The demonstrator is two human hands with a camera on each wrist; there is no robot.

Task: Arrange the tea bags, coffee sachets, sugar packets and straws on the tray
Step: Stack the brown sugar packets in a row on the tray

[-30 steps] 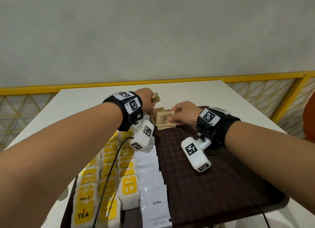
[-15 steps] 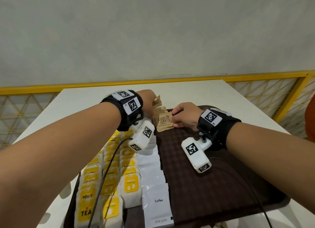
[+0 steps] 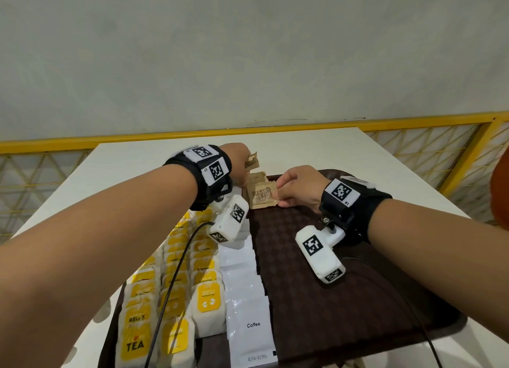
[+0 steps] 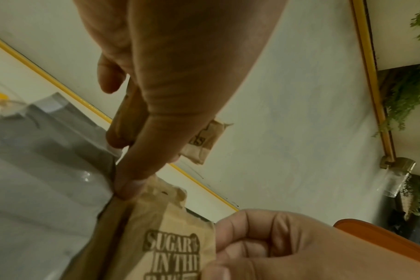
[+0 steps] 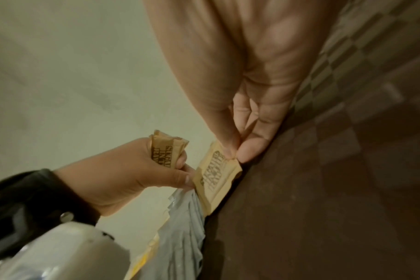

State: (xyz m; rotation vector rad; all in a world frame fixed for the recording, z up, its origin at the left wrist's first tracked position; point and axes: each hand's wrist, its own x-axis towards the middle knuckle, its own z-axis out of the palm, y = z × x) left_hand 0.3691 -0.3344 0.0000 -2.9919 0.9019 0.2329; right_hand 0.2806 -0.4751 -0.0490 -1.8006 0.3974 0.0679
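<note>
A dark brown tray (image 3: pixel 344 293) lies on the white table. Its left side holds rows of yellow-labelled tea bags (image 3: pixel 176 279) and a line of white coffee sachets (image 3: pixel 249 307). At the tray's far end my right hand (image 3: pixel 296 187) pinches a brown sugar packet (image 3: pixel 260 195) by its right edge (image 5: pixel 216 176), standing it against other sugar packets just behind. My left hand (image 3: pixel 238 165) grips a small bunch of sugar packets (image 3: pixel 252 162) (image 5: pixel 167 151), and its thumb tip (image 4: pixel 130 181) touches the standing packet's top left corner (image 4: pixel 170 233). No straws are in view.
The white table (image 3: pixel 303 147) extends beyond the tray to a yellow rail and grey wall. The tray's right half is bare brown checkered surface. Camera cables trail from both wrists across the tray. An orange object (image 3: pixel 500 191) sits at the right edge.
The packet in my right hand has been tipped up from lying flat to standing on edge at the tray's far end. My left hand stays close beside it with its bunch.
</note>
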